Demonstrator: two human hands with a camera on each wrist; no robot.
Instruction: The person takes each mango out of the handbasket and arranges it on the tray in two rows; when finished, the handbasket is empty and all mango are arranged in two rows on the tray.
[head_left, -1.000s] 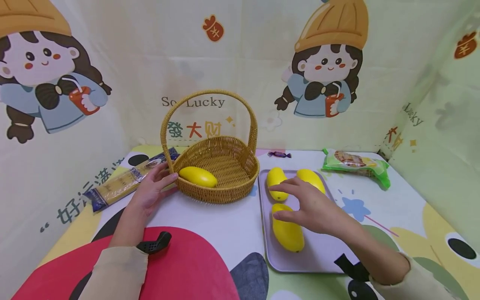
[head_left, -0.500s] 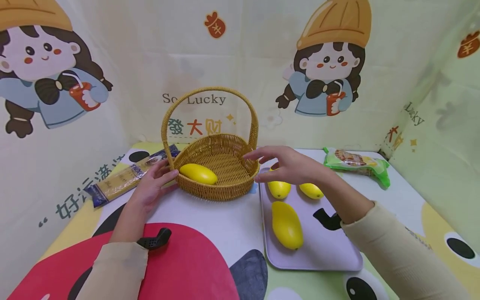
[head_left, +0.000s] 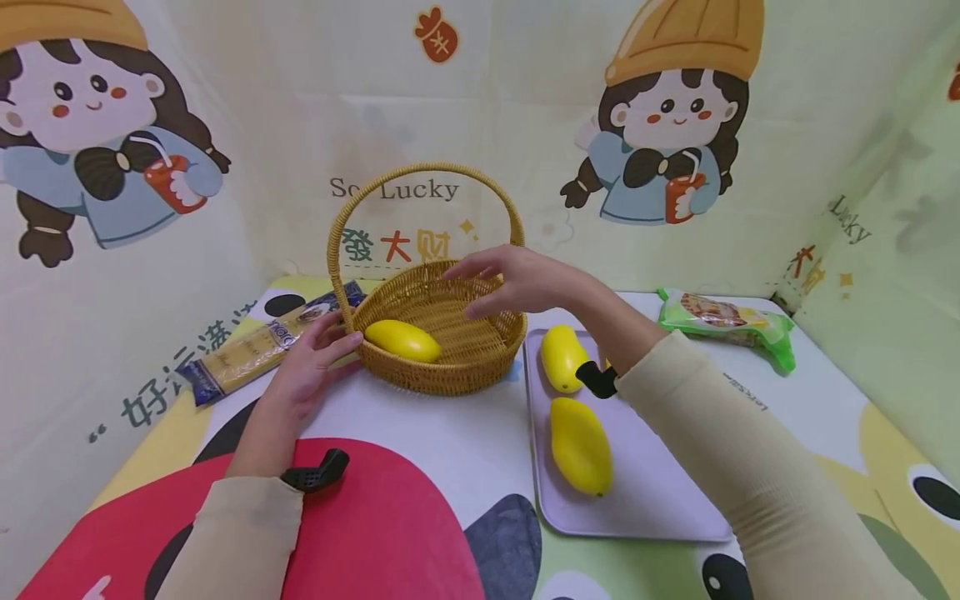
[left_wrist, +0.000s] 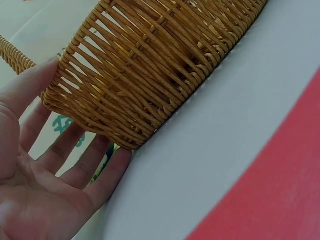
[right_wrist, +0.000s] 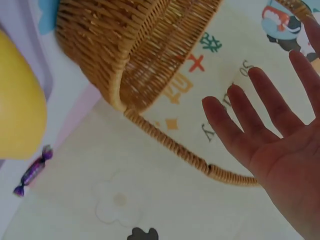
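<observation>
A brown wicker basket with a tall handle stands at mid-table, one yellow mango lying inside at its left. My left hand touches the basket's left end; in the left wrist view its thumb meets the rim and the extended fingers rest along the outer wall. Above the basket's right side hovers my right hand, fingers spread and holding nothing, as the right wrist view also shows. On a lilac tray to the right lie mangoes: one at the back, one nearer, and another mostly hidden behind the right wrist.
A pack of noodles lies left of the basket, partly behind the left hand. A green snack packet sits at the back right. In the right wrist view, a purple wrapped candy lies near the basket. A printed cloth backdrop encloses the table.
My right hand has moved left and away from over the tray to above the basket, empty throughout. The left hand stays at the basket. The view has tilted slightly.
</observation>
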